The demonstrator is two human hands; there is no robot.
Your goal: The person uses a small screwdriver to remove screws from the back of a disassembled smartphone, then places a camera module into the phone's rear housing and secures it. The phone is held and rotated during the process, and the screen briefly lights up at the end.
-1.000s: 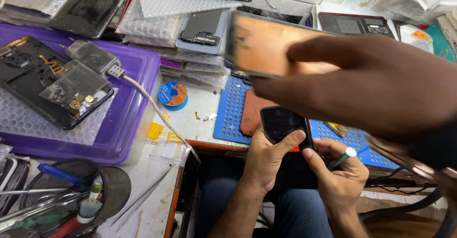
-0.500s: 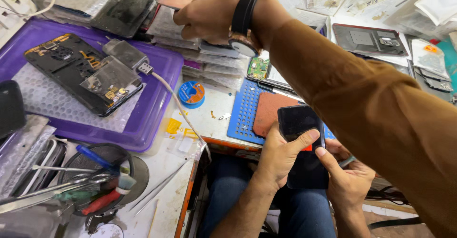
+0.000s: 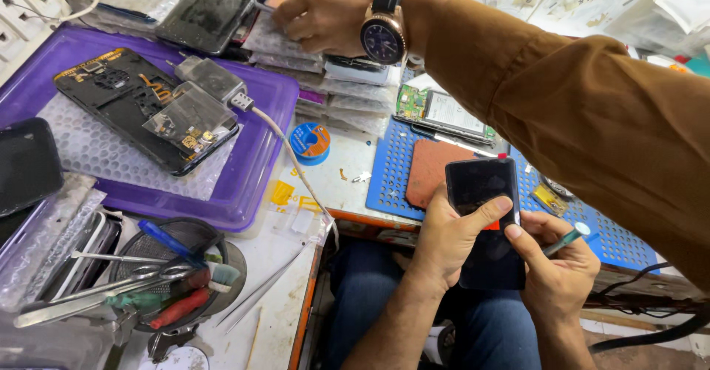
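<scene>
Both hands sit low and centre-right: left hand [image 3: 451, 240] grips a dark phone [image 3: 484, 218], thumb across its screen; right hand [image 3: 558, 266] pinches a teal tool [image 3: 568, 238] (someone's sleeved arm [image 3: 562, 96] reaches overhead).

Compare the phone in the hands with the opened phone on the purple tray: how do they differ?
The held phone is closed, showing a dark glossy face; the tray phone lies open, its inner parts showing. The held phone is gripped by the left hand, with the right hand beside it; the tray phone rests untouched on the purple tray. Both are black slabs.
</scene>
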